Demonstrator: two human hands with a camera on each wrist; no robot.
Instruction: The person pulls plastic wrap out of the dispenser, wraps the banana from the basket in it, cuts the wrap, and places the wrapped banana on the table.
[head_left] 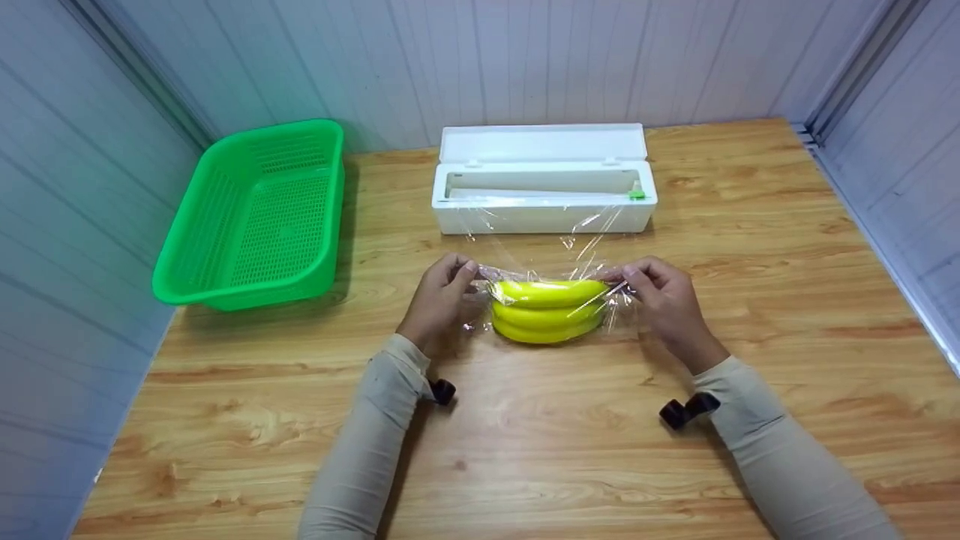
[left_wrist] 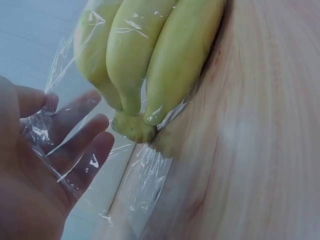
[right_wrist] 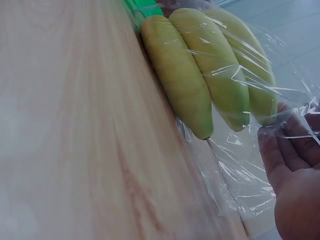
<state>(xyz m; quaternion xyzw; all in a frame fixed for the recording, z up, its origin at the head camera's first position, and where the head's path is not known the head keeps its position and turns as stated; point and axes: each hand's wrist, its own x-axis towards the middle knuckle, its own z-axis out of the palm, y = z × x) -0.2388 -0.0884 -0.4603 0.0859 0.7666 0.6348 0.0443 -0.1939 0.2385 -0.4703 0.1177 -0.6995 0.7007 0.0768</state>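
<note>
A bunch of yellow bananas lies on the table between the two hands, with clear plastic wrap over it. From the bunch the wrap stretches back to a white dispenser box whose lid stands raised. At the stem end, the left hand pinches the wrap between thumb and index finger; its other fingers spread behind the film in the left wrist view. Opposite, the right hand pinches the wrap past the banana tips. Both hands hold the film at the sides of the bunch.
A green plastic basket stands at the left of the wooden table. Inside the white box lies a pale roll, with a small green piece at its right end. Panelled walls bound the table at the back and sides.
</note>
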